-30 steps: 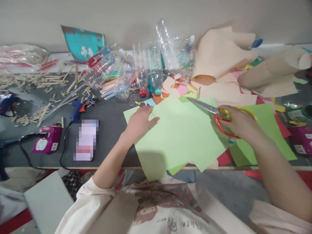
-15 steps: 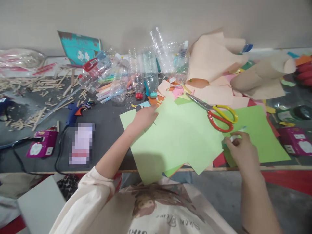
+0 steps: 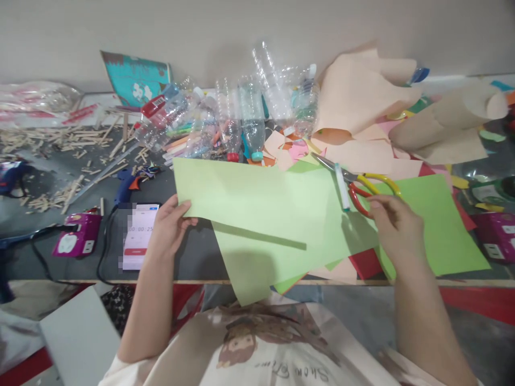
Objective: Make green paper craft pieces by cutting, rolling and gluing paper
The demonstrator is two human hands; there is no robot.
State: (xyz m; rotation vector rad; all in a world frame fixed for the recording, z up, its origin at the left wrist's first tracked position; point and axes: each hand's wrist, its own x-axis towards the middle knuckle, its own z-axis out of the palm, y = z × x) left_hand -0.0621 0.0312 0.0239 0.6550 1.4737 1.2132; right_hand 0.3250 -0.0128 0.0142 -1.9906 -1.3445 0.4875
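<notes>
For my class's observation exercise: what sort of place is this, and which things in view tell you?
It looks like a craft workspace, though which kind is unclear. The signs are green paper with scissors close by, a blue glue gun, and scattered wooden sticks.

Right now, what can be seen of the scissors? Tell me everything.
The scissors have grey, metallic-looking blades and two loop handles, one yellow, one red, apparently plastic. They lie across light green paper, tips pointing away and leftward. A white pen overlaps the blades in view. The right hand partly covers the red loop; whether it grips is unclear.
</notes>
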